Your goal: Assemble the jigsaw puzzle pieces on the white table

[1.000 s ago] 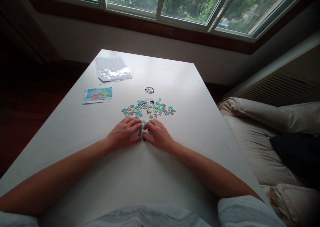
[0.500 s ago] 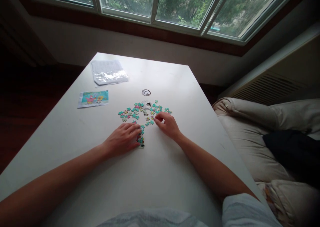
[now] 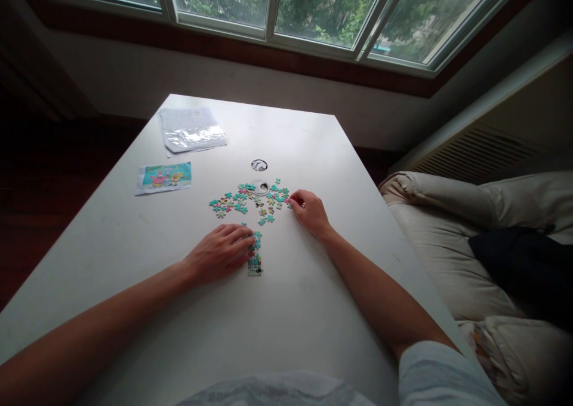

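"On the white table (image 3: 313, 316), what is different from half a second ago?"

"The right hand (image 3: 310, 212) is now farther to the right, at the right end of the loose puzzle pieces (image 3: 242, 209). Some pieces there, which were visible, are now covered by it."

"And is this hand closed?"

"Its thumb and forefinger are brought near together beside a piece; whether they grip one, I cannot tell."

"What about the left hand (image 3: 219, 248)?"

"It stays palm down and open, with its fingertips resting on the joined strip of pieces (image 3: 255, 264). The strip lies in front of the loose ones, and more of its lower end is visible now."

"Do you see any container?"

"At the far left there is a clear plastic packet (image 3: 193, 138) with pale printed paper; if the paper is inside, I cannot say."
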The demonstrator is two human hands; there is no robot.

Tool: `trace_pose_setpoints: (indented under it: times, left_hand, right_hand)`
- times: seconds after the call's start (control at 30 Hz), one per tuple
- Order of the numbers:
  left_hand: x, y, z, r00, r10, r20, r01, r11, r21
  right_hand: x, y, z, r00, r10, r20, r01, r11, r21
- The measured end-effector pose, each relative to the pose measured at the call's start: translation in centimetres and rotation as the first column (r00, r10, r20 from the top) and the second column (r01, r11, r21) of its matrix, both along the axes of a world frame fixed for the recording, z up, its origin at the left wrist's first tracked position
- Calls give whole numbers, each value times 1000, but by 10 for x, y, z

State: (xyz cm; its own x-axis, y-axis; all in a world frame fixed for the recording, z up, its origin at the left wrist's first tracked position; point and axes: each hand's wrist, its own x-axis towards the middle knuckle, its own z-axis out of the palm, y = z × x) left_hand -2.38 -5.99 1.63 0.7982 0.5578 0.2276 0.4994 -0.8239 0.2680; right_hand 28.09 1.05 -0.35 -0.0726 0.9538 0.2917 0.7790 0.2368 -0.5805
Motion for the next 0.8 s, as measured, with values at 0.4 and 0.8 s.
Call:
trace_pose_setpoints:
  times: [0.4,0.8]
  left_hand:
    - [-1,0,-2,1000,-2,-6,2,1000,-5]
    - [-1,3,-2,1000,4,5,-4,1000,25]
  right_hand:
    - [43,23,6,997,-52,-51,44,989,-145]
    - [47,23,-7,997,-78,-13,78,997,-27]
